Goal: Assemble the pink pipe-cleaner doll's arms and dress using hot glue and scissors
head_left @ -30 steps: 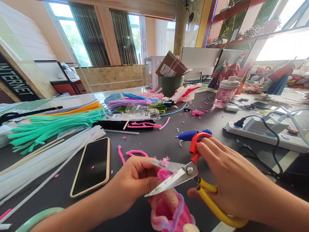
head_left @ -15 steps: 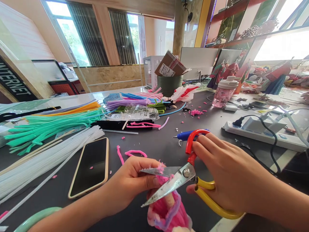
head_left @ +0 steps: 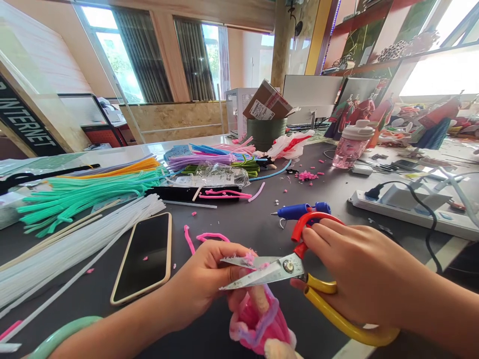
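Observation:
My right hand (head_left: 337, 269) grips a pair of scissors (head_left: 286, 267) with one red and one yellow handle. The blades point left and stand partly apart, with pink fuzz on and between them. My left hand (head_left: 209, 271) is closed on a fuzzy pink pipe-cleaner figure (head_left: 258, 319) with lilac trim and cream parts, just below the blades. The blades hide part of my left fingertips. Behind the scissors lies a blue glue gun (head_left: 295, 211). Short pink pipe-cleaner pieces (head_left: 213, 236) rest behind my left hand.
A phone (head_left: 144, 257) lies left of my left hand. Bundles of white (head_left: 93, 239) and green pipe cleaners (head_left: 86, 194) spread across the left. At right are a power strip (head_left: 404, 209) with cables and a pink bottle (head_left: 350, 144). A green bin (head_left: 265, 133) holds a cardboard box.
The scissor blades have come closer together around the pink fuzz. My right hand has shifted slightly right and down. The view has moved a little.

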`<action>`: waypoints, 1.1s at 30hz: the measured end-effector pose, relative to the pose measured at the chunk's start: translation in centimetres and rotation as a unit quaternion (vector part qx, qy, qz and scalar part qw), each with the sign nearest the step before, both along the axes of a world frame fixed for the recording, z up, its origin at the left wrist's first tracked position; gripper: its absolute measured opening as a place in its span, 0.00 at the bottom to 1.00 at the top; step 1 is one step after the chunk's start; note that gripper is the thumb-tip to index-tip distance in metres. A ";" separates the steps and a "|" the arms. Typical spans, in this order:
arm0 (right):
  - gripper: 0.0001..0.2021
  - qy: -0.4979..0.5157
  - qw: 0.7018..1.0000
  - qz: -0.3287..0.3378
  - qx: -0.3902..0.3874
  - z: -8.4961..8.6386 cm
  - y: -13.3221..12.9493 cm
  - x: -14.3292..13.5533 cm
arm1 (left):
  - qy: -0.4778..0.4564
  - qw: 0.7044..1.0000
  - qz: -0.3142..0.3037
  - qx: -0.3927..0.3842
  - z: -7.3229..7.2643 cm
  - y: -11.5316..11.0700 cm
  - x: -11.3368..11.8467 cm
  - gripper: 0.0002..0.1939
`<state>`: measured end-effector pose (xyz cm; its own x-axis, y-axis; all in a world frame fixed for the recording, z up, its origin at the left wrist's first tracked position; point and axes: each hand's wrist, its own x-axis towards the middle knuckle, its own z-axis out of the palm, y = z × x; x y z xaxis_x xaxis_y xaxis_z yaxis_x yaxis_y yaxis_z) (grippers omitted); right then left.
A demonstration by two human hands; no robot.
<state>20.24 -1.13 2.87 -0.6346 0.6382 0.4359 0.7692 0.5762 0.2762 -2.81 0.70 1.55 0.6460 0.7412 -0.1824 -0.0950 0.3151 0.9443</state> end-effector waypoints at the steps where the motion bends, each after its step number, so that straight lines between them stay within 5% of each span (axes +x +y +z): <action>1: 0.12 -0.003 1.000 0.004 -0.001 -0.1 0.0 0.1 | 0.000 1.000 0.002 -0.001 0.0 0.0 0.0 0.17; 5: 0.10 0.002 0.999 0.011 -0.031 -0.2 0.0 0.3 | -0.020 1.000 -0.007 -0.005 -0.1 -0.1 -0.1 0.14; 15: 0.16 0.160 0.961 -0.132 -0.180 0.1 0.0 0.6 | -0.026 0.998 0.021 0.050 0.3 -0.2 -0.5 0.10; 21: 0.16 0.175 0.973 -0.098 -0.118 -1.0 -0.4 1.4 | -0.031 0.991 0.042 0.122 1.0 -0.4 -0.8 0.04; 26: 0.21 0.118 0.985 -0.107 -0.072 -1.4 -1.0 1.3 | -0.036 0.989 0.085 0.114 1.8 -0.7 -0.9 0.06; 33: 0.21 0.095 0.986 -0.118 -0.074 -1.5 -1.5 1.1 | -0.048 0.992 0.071 0.097 2.1 -0.4 -0.8 0.06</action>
<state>21.38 -2.65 1.41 -0.3760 0.8244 0.4231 0.9167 0.3976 0.0399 -3.59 0.27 3.62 0.5395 0.8414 0.0301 -0.2179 0.1050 0.9703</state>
